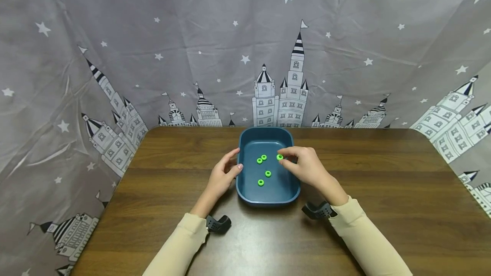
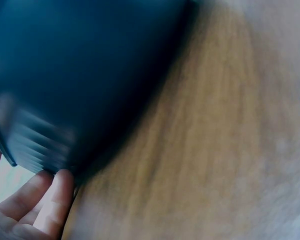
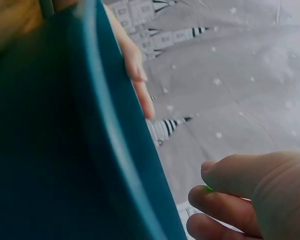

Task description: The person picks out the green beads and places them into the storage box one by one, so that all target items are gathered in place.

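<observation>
A deep blue rectangular tray (image 1: 268,195) with rounded corners stands on the table. Several small bright green rings (image 1: 268,173) lie on its floor. At the tray's left side is my left hand (image 1: 223,176), its thumb at the rim and its other fingers against the outer wall, holding it. The left wrist view shows those fingers (image 2: 55,200) touching the wall from outside. Over the right part of the tray, my right hand (image 1: 307,165) pinches one green ring (image 1: 279,157) between thumb and index finger. In the right wrist view that ring is mostly hidden by the fingertips.
The brown wooden table (image 1: 172,161) extends to both sides of the tray. Behind it hangs a grey curtain (image 1: 218,67) printed with castles and stars. Black wrist devices (image 1: 218,224) are worn on both arms.
</observation>
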Tool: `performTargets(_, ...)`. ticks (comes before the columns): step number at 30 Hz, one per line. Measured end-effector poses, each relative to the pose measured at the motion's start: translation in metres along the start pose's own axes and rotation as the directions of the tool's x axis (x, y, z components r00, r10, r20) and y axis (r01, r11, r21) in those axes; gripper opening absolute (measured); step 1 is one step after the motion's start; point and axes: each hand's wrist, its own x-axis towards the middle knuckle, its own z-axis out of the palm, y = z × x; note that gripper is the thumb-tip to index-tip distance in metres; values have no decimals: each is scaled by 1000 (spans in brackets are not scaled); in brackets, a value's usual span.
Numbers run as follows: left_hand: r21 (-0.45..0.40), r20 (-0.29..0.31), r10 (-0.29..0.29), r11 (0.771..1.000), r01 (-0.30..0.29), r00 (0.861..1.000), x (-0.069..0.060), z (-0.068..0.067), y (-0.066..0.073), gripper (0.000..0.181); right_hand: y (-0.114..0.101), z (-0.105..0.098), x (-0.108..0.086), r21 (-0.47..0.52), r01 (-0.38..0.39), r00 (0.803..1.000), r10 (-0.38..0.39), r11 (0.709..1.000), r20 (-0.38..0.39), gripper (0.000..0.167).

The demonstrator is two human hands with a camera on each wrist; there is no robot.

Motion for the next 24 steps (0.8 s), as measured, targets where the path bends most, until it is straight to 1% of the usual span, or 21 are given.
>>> performTargets(2,2,1,0,1000,0,1000,0,0,0,52,-1,4,0,5,25,1000,-25,1000,14,21)
performTargets(9,11,6,-2,1000,2,1000,1,0,-2,52,-7,12,3,23,54,998,-55,998,37,22)
performTargets(15,8,-1,16,1000,-16,1000,2,-2,-3,52,-9,20,6,4,82,994,-82,997,71,23)
performTargets(18,7,-5,21,1000,-21,1000,1,-2,-3,52,-10,23,9,-7,81,992,-80,997,96,23)
performTargets(24,7,1,16,1000,-16,1000,2,-1,-3,53,-11,28,10,-34,51,985,-45,998,168,22)
